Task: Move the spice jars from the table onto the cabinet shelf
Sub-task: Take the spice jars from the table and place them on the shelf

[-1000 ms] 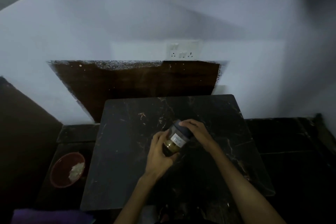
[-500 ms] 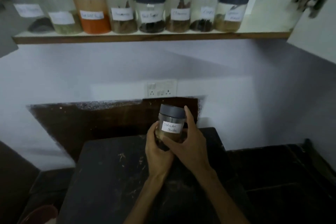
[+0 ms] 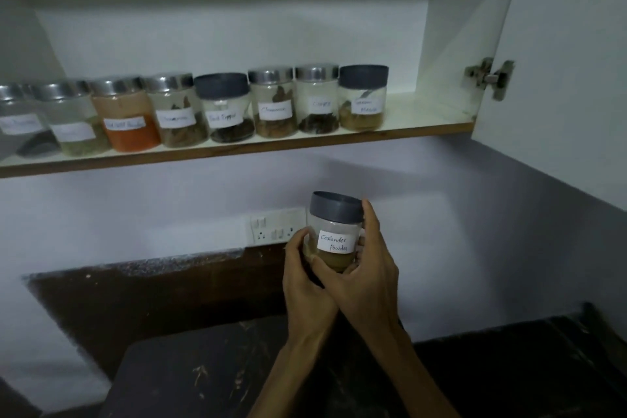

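Note:
A clear jar [image 3: 334, 231] with a grey lid and a label reading "Coriander Powder" is upright in the air, well below the shelf edge. My left hand [image 3: 302, 285] cups its lower left side. My right hand [image 3: 368, 276] wraps its right side, with one finger up against the lid. The cabinet shelf [image 3: 424, 115] above holds a row of several labelled spice jars; the rightmost one [image 3: 362, 98] also has a grey lid. Bare shelf lies to the right of that jar.
The open cabinet door [image 3: 559, 78] with its hinge [image 3: 488, 78] stands at the right. A wall socket panel [image 3: 276, 226] is just behind the held jar. The dark marble table [image 3: 190, 380] lies below my arms.
Both hands have lifted the jar from the table up towards the shelf. The view has tilted up, so the shelf and cabinet interior now fill the top.

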